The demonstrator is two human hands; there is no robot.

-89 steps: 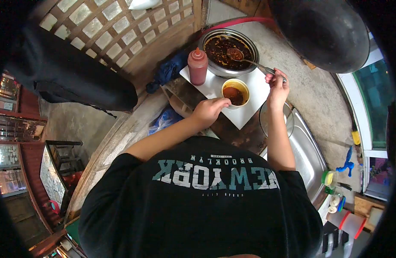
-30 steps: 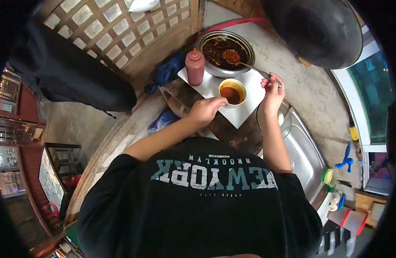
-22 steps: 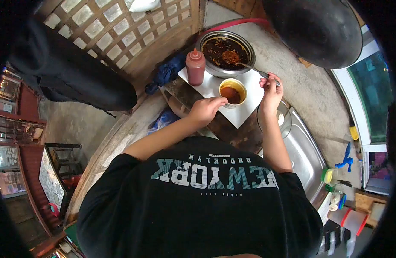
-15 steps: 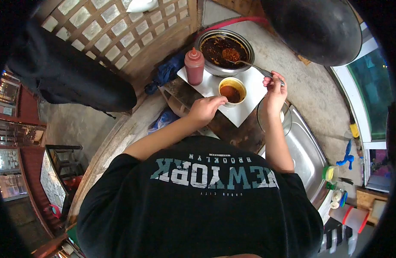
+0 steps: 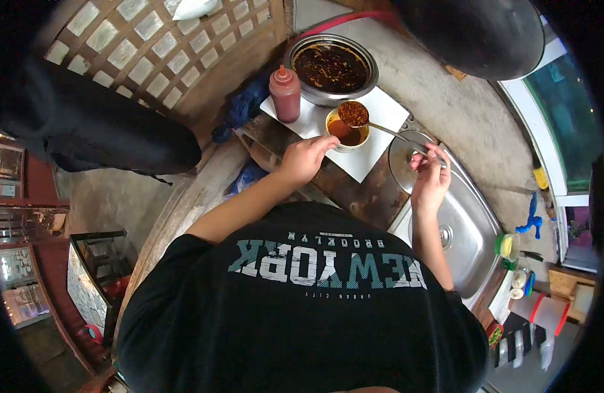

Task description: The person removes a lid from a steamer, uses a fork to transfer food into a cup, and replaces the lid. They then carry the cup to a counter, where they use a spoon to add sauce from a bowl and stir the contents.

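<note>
My right hand (image 5: 430, 180) grips the handle of a metal ladle (image 5: 388, 132). The ladle's bowl, heaped with reddish-brown chili flakes in oil, is over the far rim of a small cup (image 5: 346, 148). Dark orange-brown sauce lies in the cup. My left hand (image 5: 305, 159) holds the cup's near left side, its fingertips at the rim. Behind the cup stands a steel pot (image 5: 374, 77) of dark oily sauce with flakes floating on it. A squeeze bottle (image 5: 285, 98) of red sauce stands upright left of the cup.
Cup, bottle and pot stand on a white sheet (image 5: 361, 169) over a dark worn surface. A round glass lid (image 5: 400, 167) lies at the edge of the steel sink (image 5: 469, 229) on the right. A large black wok (image 5: 472, 39) is at the upper right.
The ladle has come out of the pot, full of flakes, and moved toward me over the cup. My right hand has moved down and right. My left hand stays at the cup.
</note>
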